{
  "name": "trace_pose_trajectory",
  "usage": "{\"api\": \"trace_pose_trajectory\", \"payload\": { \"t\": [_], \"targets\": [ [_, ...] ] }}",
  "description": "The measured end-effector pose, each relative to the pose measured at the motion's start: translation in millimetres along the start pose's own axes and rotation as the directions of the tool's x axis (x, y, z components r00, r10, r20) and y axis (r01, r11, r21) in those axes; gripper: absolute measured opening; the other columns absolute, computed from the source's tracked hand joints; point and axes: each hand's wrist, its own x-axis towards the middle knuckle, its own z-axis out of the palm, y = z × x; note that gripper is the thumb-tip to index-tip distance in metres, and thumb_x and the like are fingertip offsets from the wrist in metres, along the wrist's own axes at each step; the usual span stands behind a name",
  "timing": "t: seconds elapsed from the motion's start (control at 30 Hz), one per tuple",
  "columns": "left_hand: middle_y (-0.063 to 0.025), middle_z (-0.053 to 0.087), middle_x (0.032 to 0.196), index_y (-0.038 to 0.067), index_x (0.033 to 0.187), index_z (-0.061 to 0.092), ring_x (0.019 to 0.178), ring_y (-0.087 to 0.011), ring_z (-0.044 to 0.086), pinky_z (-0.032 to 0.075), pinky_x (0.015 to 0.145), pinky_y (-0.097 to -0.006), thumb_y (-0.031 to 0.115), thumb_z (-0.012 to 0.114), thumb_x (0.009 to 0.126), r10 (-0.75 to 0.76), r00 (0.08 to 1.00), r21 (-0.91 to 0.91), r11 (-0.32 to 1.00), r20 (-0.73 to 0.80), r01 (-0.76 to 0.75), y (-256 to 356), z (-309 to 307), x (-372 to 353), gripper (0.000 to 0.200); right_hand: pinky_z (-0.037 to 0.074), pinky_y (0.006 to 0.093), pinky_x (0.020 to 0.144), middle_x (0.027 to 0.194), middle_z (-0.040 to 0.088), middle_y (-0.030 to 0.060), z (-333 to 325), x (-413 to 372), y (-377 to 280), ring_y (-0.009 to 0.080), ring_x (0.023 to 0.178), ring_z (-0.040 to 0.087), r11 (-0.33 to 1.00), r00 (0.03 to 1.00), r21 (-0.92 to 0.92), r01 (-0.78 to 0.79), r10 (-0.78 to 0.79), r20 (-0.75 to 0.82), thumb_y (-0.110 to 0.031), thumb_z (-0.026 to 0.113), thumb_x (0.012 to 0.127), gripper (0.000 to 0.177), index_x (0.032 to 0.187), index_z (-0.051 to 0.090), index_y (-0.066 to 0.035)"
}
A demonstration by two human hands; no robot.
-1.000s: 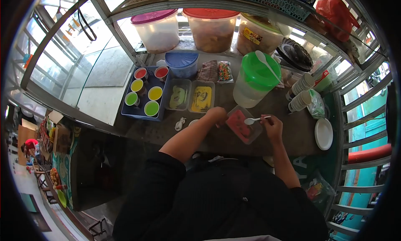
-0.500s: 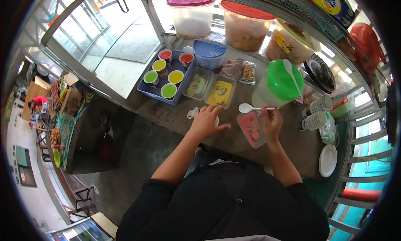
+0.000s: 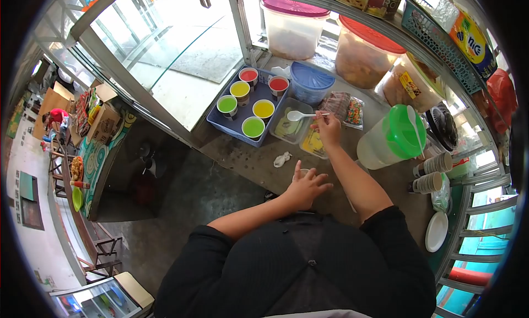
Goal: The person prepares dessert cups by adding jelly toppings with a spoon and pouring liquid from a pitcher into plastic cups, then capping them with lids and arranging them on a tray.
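Observation:
My left hand (image 3: 307, 192) is around a small cup (image 3: 304, 171) near the counter's front edge, its fingers spread at the rim and hiding most of the cup. Pinched in my right hand (image 3: 329, 131) is a white spoon (image 3: 297, 116), its bowl above the clear container with pale green contents (image 3: 287, 126). Just under that hand is a container with yellow contents (image 3: 313, 144), partly hidden. My right forearm covers most of another container. A crumpled white tissue (image 3: 282, 159) lies left of the cup.
A blue tray (image 3: 234, 130) holds several cups of red, yellow and green contents. Rightward stand a green-lidded pitcher (image 3: 388, 139), stacked cups (image 3: 427, 183) and white plates (image 3: 436, 231). Large lidded tubs (image 3: 363, 53) line the back; a blue-lidded container (image 3: 311, 82) is nearer.
My right hand has moved with the spoon from the pink container, up and left to the pale green one. The view has shifted; my left hand remains at the cup, its fingers repositioned.

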Motion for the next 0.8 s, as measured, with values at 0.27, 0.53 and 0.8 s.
{"api": "trace_pose_trajectory", "payload": {
  "t": [0.27,0.53,0.8],
  "targets": [
    [-0.0081,0.047,0.151,0.028,0.144,0.054,0.13,-0.0285,0.049,0.047,0.096,-0.0501,0.021,0.069,0.082,0.1,0.992,-0.039,0.994,0.075,-0.097,-49.0,-11.8,2.9,0.064,0.048,0.0253,0.043,0.09,0.075,0.0049,23.8,9.5,21.1,0.0162,0.06,0.073,0.965,0.966,-0.056,-0.256,0.253,-0.062,-0.028,0.067,0.1,0.028,0.108,0.073,-0.002],
    [-0.0114,0.046,0.152,0.026,0.15,0.045,0.134,-0.0342,0.05,0.047,0.105,-0.0481,0.021,0.082,0.074,0.172,0.984,-0.367,0.913,-0.045,-0.177,-107.1,-29.8,-8.6,0.085,0.045,0.0223,0.042,0.098,0.075,0.0078,20.1,1.6,40.1,0.0152,0.058,0.069,0.96,0.96,-0.09,-0.264,0.271,0.076,-0.026,0.064,0.102,0.027,0.113,0.07,-0.002],
    [-0.0157,0.049,0.148,0.013,0.155,0.037,0.133,-0.0345,0.052,0.044,0.112,-0.0456,0.019,0.087,0.076,-0.019,0.999,-0.794,0.607,-0.047,-0.026,-133.2,-19.0,-11.2,0.093,0.047,0.0228,0.044,0.101,0.075,0.0084,19.1,-31.5,37.7,0.014,0.059,0.067,0.915,0.903,-0.053,-0.4,0.403,0.147,-0.024,0.062,0.103,0.026,0.116,0.069,-0.003]
  ]
}}
